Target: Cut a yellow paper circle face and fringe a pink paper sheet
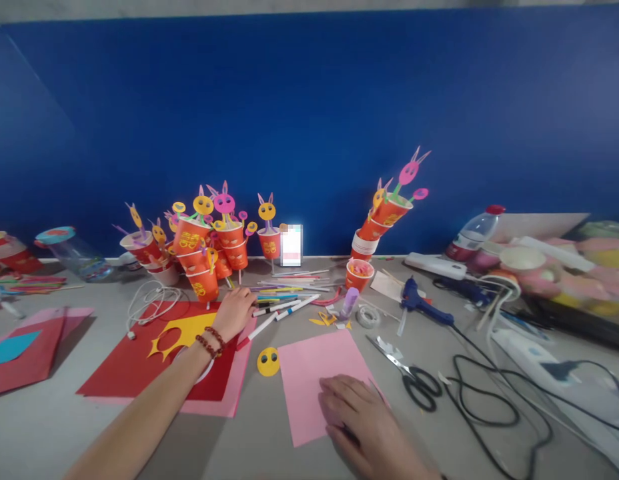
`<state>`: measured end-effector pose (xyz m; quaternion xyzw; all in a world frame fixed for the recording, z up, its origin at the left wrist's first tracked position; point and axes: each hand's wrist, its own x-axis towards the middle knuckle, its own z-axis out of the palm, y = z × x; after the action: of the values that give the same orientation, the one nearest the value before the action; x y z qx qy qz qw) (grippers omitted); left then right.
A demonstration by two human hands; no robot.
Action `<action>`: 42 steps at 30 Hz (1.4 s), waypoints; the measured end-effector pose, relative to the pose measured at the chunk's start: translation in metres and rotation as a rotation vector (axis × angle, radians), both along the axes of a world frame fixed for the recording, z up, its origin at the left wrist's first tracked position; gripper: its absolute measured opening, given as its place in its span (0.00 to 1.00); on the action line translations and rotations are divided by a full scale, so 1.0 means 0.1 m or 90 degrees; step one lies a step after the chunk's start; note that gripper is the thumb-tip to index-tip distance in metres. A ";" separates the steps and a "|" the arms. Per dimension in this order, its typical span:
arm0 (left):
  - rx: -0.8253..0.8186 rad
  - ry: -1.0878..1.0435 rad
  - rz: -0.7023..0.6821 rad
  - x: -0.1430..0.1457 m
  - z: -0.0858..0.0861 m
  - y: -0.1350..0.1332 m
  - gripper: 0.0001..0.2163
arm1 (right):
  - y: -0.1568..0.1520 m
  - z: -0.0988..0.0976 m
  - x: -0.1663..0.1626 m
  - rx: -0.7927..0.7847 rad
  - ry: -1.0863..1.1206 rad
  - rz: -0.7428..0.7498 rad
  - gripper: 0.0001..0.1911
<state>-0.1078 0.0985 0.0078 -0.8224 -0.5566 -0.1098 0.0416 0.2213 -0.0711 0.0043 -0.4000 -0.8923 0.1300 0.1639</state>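
My right hand [359, 413] lies flat, fingers together, on the near part of a pink paper sheet [319, 367] in front of me. My left hand [235, 312], with a red bead bracelet on the wrist, reaches forward over red paper [134, 367] and rests at the heap of coloured marker pens [284, 303]; its fingers are curled down at the pens, and I cannot make out whether they grip one. A yellow round cut-out with two eyes [268, 361] lies between the hands. A yellow paper scrap [182, 331] lies on the red sheet.
Orange paper cups with bunny toppers [209, 247] crowd the back; another stack [384, 220] leans right of centre. Scissors [414, 380], a blue glue gun [419, 303], black cables [489, 400], a tape roll [368, 315], a bottle [472, 237] and a white cable [149, 300] lie around. Blue wall behind.
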 end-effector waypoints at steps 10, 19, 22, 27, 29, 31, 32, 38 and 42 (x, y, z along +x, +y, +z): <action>0.062 -0.052 0.017 -0.04 0.03 -0.07 0.06 | 0.03 -0.01 -0.02 -0.005 0.011 0.006 0.20; 0.088 -0.212 0.019 0.05 0.19 -0.70 0.07 | 0.12 0.03 -0.07 -0.051 0.148 -0.034 0.21; 0.060 -0.249 -0.060 0.33 0.24 -1.12 0.08 | 0.18 0.09 -0.31 -0.263 0.380 -0.093 0.22; -0.056 -0.316 -0.218 0.70 0.27 -1.54 0.08 | 0.21 0.11 -0.74 -0.485 0.748 -0.138 0.16; -0.108 -0.328 -0.197 0.76 0.26 -1.57 0.08 | 0.20 0.10 -0.80 -0.491 0.790 -0.170 0.15; -0.157 -0.300 -0.171 0.78 0.25 -1.58 0.08 | 0.17 0.10 -0.80 -0.503 0.807 -0.197 0.14; -0.177 -0.282 -0.161 0.79 0.24 -1.59 0.09 | 0.15 0.10 -0.79 -0.507 0.816 -0.210 0.13; -0.385 -0.410 -0.198 0.78 0.31 -1.78 0.18 | -0.05 0.13 -0.71 -0.559 0.876 -0.207 0.08; -0.470 -0.468 -0.218 0.77 0.43 -1.81 0.22 | -0.14 0.22 -0.71 -0.576 0.885 -0.230 0.10</action>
<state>-0.0312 -0.0826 0.0503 -0.7686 -0.3943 -0.1929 -0.4653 0.1500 -0.0848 0.0260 -0.3929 -0.3733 0.6622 0.5174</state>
